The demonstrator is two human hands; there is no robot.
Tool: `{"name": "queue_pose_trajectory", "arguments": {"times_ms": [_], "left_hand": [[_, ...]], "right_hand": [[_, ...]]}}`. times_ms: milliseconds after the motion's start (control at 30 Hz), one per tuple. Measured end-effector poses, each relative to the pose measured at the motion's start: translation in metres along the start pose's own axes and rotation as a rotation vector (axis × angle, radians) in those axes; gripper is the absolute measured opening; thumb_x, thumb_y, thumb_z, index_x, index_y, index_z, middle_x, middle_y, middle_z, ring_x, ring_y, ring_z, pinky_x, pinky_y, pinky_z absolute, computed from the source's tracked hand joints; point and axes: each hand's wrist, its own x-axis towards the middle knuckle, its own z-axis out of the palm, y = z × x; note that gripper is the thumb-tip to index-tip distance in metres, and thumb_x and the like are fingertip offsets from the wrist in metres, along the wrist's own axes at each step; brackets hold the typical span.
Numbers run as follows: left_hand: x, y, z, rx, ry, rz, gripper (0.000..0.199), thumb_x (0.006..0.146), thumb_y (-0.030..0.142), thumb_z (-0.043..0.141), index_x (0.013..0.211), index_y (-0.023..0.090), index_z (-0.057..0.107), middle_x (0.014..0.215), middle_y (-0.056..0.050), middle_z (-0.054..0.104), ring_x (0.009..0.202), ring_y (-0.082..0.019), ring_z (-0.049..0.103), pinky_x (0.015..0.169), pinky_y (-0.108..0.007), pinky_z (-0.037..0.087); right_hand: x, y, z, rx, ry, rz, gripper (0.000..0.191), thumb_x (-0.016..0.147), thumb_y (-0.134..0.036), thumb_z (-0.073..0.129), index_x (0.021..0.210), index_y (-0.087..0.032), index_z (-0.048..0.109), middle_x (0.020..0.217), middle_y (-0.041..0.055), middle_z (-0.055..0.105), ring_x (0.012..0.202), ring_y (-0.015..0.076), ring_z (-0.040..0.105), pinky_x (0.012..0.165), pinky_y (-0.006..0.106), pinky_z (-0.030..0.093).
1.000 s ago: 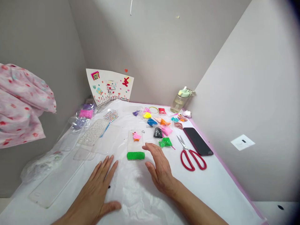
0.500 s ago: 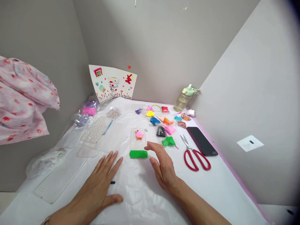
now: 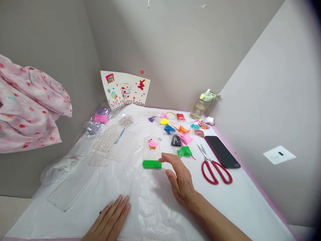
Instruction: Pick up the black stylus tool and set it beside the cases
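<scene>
My left hand [image 3: 110,221] lies flat on the white table cover near the front edge, fingers stretched out. A small dark bit [image 3: 100,212] shows beside its fingers; the rest is hidden. My right hand [image 3: 182,182] hovers with thumb and forefinger apart, holding nothing. Its forefinger tip is by the right end of a ridged green clay strip [image 3: 152,164]; whether they touch I cannot tell. The strip lies across the lower end of a clear phone case [image 3: 147,154]. Higher on that case sits a pink clay duck [image 3: 152,144] with orange feet and beak.
Bagged clay, including a green packet [image 3: 185,151] and a black packet [image 3: 176,140], lies beyond my right hand. Red-handled scissors [image 3: 212,170] and a phone [image 3: 222,151] lie right; a bottle [image 3: 200,106] stands behind. Clear cases [image 3: 72,187] and beads [image 3: 125,121] are left.
My left hand has drawn back toward the front edge, away from the green strip. My right hand keeps its place beside the strip. The whole view has shifted slightly.
</scene>
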Motion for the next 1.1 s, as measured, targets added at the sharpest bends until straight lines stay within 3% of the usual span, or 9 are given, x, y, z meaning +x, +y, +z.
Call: {"name": "queue_pose_trajectory", "arguments": {"times_ms": [133, 333, 467, 600, 700, 767, 900, 1033, 1100], "left_hand": [[0.057, -0.023, -0.013, -0.134, -0.197, -0.062, 0.103, 0.084, 0.081, 0.041, 0.159, 0.016, 0.014, 0.164, -0.017, 0.026, 0.149, -0.035, 0.028, 0.118, -0.050, 0.030], [0.112, -0.060, -0.058, -0.390, -0.210, -0.341, 0.070, 0.101, 0.062, 0.019, 0.159, 0.029, 0.000, 0.170, -0.005, 0.001, 0.155, -0.029, 0.004, 0.123, -0.057, 0.014], [0.125, -0.072, -0.057, -0.265, -0.101, -0.409, 0.063, 0.105, 0.052, 0.020, 0.159, 0.028, -0.001, 0.170, -0.005, -0.001, 0.155, -0.028, -0.001, 0.122, -0.060, 0.011], [0.120, -0.056, -0.023, -0.200, -0.156, -0.263, 0.080, 0.098, 0.064, 0.036, 0.159, 0.024, 0.005, 0.169, -0.011, 0.009, 0.155, -0.030, 0.006, 0.123, -0.056, 0.013], [0.091, -0.030, -0.008, -0.183, -0.191, -0.137, 0.093, 0.087, 0.076, 0.044, 0.159, 0.023, 0.016, 0.166, -0.013, 0.023, 0.153, -0.031, 0.017, 0.123, -0.050, 0.012], [0.065, -0.012, -0.008, -0.090, -0.163, -0.046, 0.105, 0.080, 0.082, 0.045, 0.157, 0.015, 0.022, 0.162, -0.019, 0.030, 0.154, -0.032, 0.012, 0.123, -0.047, 0.000], [0.033, 0.008, -0.018, 0.064, -0.102, 0.076, 0.088, 0.093, 0.062, 0.051, 0.159, 0.014, 0.017, 0.137, -0.018, 0.063, 0.155, -0.026, 0.004, 0.123, -0.046, -0.003], [0.055, -0.009, -0.015, -0.038, -0.202, 0.021, 0.108, 0.080, 0.085, 0.038, 0.158, 0.012, 0.020, 0.160, -0.022, 0.034, 0.154, -0.032, 0.008, 0.122, -0.048, -0.001], [0.080, -0.027, -0.010, -0.133, -0.243, -0.058, 0.097, 0.087, 0.076, 0.043, 0.159, 0.019, 0.014, 0.165, -0.019, 0.021, 0.153, -0.033, 0.012, 0.121, -0.052, 0.010]], "right_hand": [[0.001, 0.001, -0.001, -0.013, 0.015, 0.022, 0.035, 0.106, -0.031, 0.034, 0.137, -0.021, 0.047, 0.113, 0.0098, 0.065, 0.110, 0.0237, 0.058, 0.095, 0.042, 0.047], [0.002, 0.002, -0.004, -0.019, 0.041, 0.026, 0.035, 0.107, -0.032, 0.032, 0.135, -0.021, 0.049, 0.112, 0.0098, 0.065, 0.109, 0.0237, 0.058, 0.094, 0.042, 0.047], [0.002, 0.002, -0.004, -0.012, 0.039, 0.010, 0.035, 0.107, -0.031, 0.034, 0.137, -0.021, 0.048, 0.111, 0.0093, 0.066, 0.106, 0.0233, 0.059, 0.092, 0.041, 0.048], [0.004, 0.001, -0.006, -0.018, 0.047, -0.007, 0.034, 0.106, -0.029, 0.034, 0.136, -0.022, 0.048, 0.110, 0.0094, 0.066, 0.105, 0.0233, 0.060, 0.091, 0.041, 0.049], [0.004, 0.000, -0.008, -0.023, 0.065, -0.007, 0.033, 0.107, -0.028, 0.034, 0.136, -0.022, 0.048, 0.109, 0.0094, 0.066, 0.105, 0.0234, 0.059, 0.091, 0.041, 0.048], [0.004, 0.000, -0.010, -0.021, 0.070, -0.004, 0.033, 0.107, -0.029, 0.034, 0.135, -0.022, 0.049, 0.109, 0.0093, 0.066, 0.104, 0.0235, 0.059, 0.090, 0.041, 0.048], [0.004, 0.000, -0.009, -0.009, 0.056, -0.005, 0.034, 0.106, -0.030, 0.034, 0.136, -0.022, 0.048, 0.110, 0.0094, 0.066, 0.104, 0.0237, 0.060, 0.090, 0.042, 0.049], [0.004, 0.000, -0.008, -0.018, 0.058, -0.009, 0.034, 0.106, -0.029, 0.035, 0.136, -0.021, 0.048, 0.109, 0.0094, 0.066, 0.104, 0.0232, 0.060, 0.090, 0.041, 0.049], [0.004, 0.000, -0.008, -0.030, 0.069, -0.007, 0.034, 0.106, -0.028, 0.035, 0.136, -0.021, 0.048, 0.109, 0.0094, 0.067, 0.103, 0.0232, 0.060, 0.089, 0.041, 0.049]]}}
